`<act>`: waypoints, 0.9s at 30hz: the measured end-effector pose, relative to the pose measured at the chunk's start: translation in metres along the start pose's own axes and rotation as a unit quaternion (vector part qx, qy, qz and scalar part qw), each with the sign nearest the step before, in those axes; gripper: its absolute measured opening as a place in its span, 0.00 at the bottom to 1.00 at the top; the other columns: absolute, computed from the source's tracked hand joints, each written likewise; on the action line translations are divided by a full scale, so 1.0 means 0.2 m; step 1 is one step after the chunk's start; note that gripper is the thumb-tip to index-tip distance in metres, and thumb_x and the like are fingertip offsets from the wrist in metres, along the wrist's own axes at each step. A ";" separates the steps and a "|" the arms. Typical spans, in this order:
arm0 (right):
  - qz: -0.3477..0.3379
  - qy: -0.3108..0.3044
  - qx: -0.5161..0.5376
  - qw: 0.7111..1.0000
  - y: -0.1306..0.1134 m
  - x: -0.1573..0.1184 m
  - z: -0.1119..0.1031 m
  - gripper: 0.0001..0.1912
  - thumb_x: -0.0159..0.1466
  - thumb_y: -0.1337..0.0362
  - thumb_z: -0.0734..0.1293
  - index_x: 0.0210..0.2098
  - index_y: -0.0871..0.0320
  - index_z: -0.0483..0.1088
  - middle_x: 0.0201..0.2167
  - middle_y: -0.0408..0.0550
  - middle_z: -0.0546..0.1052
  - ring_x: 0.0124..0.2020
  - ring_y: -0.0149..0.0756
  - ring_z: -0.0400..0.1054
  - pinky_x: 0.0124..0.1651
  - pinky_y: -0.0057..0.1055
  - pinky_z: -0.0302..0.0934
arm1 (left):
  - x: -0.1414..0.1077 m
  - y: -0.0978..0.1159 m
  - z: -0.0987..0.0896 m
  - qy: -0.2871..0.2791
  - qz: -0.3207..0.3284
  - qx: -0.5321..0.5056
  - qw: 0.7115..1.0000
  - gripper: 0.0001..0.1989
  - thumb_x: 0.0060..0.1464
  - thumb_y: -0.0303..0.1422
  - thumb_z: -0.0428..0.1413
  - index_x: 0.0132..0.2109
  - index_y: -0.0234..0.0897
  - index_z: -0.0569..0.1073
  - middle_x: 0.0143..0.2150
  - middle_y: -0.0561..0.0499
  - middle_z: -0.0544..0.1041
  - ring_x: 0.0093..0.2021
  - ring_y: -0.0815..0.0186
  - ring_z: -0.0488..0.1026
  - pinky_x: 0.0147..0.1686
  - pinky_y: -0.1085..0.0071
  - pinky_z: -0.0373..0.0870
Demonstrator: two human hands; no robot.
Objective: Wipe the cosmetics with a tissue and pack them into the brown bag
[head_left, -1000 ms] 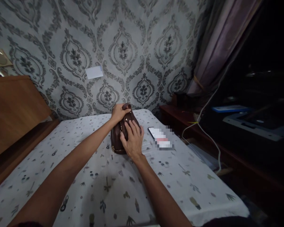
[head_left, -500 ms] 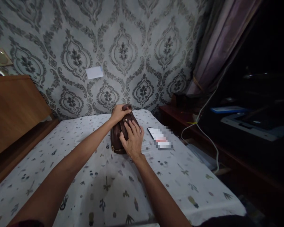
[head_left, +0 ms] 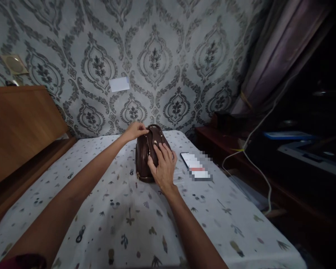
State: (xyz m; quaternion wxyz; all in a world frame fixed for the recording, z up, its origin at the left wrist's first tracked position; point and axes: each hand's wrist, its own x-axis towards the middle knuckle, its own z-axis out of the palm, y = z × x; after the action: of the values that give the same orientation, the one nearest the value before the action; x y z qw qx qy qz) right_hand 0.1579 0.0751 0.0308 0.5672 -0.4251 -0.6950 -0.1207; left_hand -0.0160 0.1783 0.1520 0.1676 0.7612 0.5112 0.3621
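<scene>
A dark brown leather-like bag (head_left: 143, 160) with gold-coloured zip pulls and studs lies on the patterned white sheet (head_left: 123, 209). My left hand (head_left: 135, 131) is at the bag's far left edge, thumb and fingers pinched together at its top; what lies between the fingertips is too small to name. My right hand (head_left: 164, 166) rests on the bag's near right side with its fingers spread. To the right of the bag lies a phone (head_left: 194, 164) with a lit screen, partly pixelated.
A wooden headboard (head_left: 25, 130) stands at the left. Patterned wallpaper carries a white card (head_left: 119, 84). On the right are a dark red wooden surface (head_left: 210, 136), a white cable (head_left: 259, 170), a curtain (head_left: 277, 56) and a blue-edged object (head_left: 288, 135).
My left hand has shifted from over the bag's top to its far left edge, uncovering more of the top. My right hand stays on the bag. The whole view has shifted slightly.
</scene>
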 end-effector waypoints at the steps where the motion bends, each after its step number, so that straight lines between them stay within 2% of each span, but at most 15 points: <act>1: 0.001 -0.002 0.000 1.000 0.00 0.00 0.00 0.20 0.68 0.61 0.64 0.58 0.57 0.70 0.58 0.56 0.75 0.63 0.48 0.63 0.66 0.50 0.49 | -0.01 -0.01 0.00 0.002 -0.007 0.004 1.000 0.12 0.44 0.40 0.60 0.25 0.35 0.73 0.20 0.57 0.68 0.25 0.69 0.62 0.27 0.72 0.55; 5: 0.003 -0.015 -0.003 1.000 0.01 0.00 0.00 0.20 0.68 0.61 0.64 0.59 0.55 0.70 0.59 0.56 0.74 0.64 0.48 0.62 0.65 0.51 0.50 | -0.03 -0.02 0.05 0.017 -0.034 -0.004 0.999 0.12 0.44 0.40 0.61 0.24 0.35 0.75 0.19 0.56 0.68 0.24 0.69 0.62 0.26 0.71 0.52; 11: -0.002 -0.024 -0.015 1.000 0.00 0.00 0.00 0.19 0.68 0.62 0.63 0.58 0.52 0.72 0.60 0.55 0.73 0.63 0.49 0.63 0.64 0.51 0.52 | -0.03 -0.01 0.11 0.037 -0.069 -0.060 0.995 0.08 0.43 0.35 0.59 0.23 0.35 0.73 0.18 0.56 0.66 0.23 0.70 0.61 0.27 0.71 0.54; 19: 0.007 -0.024 -0.018 1.000 -0.01 0.02 -0.02 0.15 0.68 0.60 0.65 0.53 0.53 0.75 0.58 0.55 0.74 0.63 0.49 0.63 0.63 0.50 0.53 | -0.14 0.05 0.09 0.029 -0.078 -0.151 0.985 0.09 0.46 0.35 0.57 0.23 0.36 0.69 0.19 0.56 0.65 0.24 0.70 0.60 0.29 0.72 0.57; 27: 0.006 -0.019 -0.026 0.999 -0.02 0.03 -0.02 0.14 0.68 0.61 0.66 0.51 0.52 0.76 0.57 0.55 0.75 0.62 0.49 0.64 0.62 0.51 0.55 | -0.21 0.07 0.09 0.033 -0.065 -0.183 0.980 0.10 0.46 0.36 0.58 0.24 0.36 0.67 0.22 0.57 0.64 0.25 0.70 0.59 0.28 0.72 0.54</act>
State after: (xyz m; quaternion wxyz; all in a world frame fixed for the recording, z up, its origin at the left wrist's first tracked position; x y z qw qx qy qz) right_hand 0.1571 0.0724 0.0383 0.5433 -0.4462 -0.6996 -0.1274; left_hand -0.0017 0.1358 0.1323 0.3100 0.6707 0.4898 0.4628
